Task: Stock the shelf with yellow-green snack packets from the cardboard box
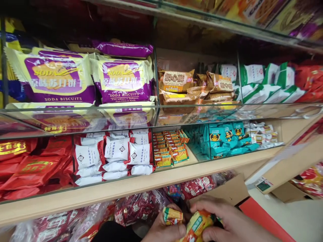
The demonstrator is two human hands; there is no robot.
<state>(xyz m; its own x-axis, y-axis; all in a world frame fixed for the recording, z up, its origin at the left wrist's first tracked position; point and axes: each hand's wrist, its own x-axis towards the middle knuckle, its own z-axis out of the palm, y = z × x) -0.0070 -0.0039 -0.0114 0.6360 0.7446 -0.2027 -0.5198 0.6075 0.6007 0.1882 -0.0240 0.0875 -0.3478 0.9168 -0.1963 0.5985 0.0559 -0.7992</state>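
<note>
At the bottom centre, my left hand (164, 232) is closed around a small yellow and green snack packet (173, 216). Beside it, my right hand (222, 218) grips more yellow and orange packets (198, 224), its fingers curled over them. The two hands nearly touch. Similar small packets (164, 159) lie in rows in a lower shelf compartment, above and ahead of my hands. White and red packets (117, 149) fill the compartment to their left, and teal packets (222, 134) lie to their right.
Glass dividers and a wooden shelf edge (101, 192) cross the view. Purple soda biscuit packs (60, 75) and brown packs (176, 80) stand on the upper shelf. Below are plastic bags of red packets (141, 206), an open cardboard box (229, 191) and a red panel (264, 220).
</note>
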